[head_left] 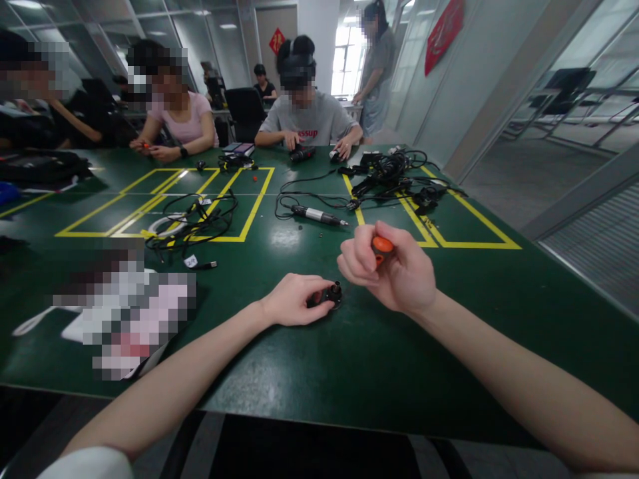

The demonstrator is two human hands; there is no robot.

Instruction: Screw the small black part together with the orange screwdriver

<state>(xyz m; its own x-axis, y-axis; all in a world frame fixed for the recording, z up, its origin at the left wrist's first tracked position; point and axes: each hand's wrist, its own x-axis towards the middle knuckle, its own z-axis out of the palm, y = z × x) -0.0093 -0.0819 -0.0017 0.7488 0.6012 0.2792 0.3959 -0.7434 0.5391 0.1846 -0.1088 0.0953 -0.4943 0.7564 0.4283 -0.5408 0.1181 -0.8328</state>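
Low over the green table, my left hand (299,299) has its thumb and fingers closed around a small black part (335,290) with a round raised piece at its right end. My right hand (392,269) is raised above the table, to the right of that part, its fingers wrapped round an orange-and-black handle (383,245). The rest of the handled tool is hidden by the hand. Beyond my hands lies a grey-and-black pen-shaped tool (317,215) with a cord.
The green table (279,372) bears yellow tape outlines. Black cables (394,169) are heaped at the back right, more cables (210,219) lie left of centre. A blurred pouch (150,319) lies near left. People sit across the table; one person (377,66) stands behind.
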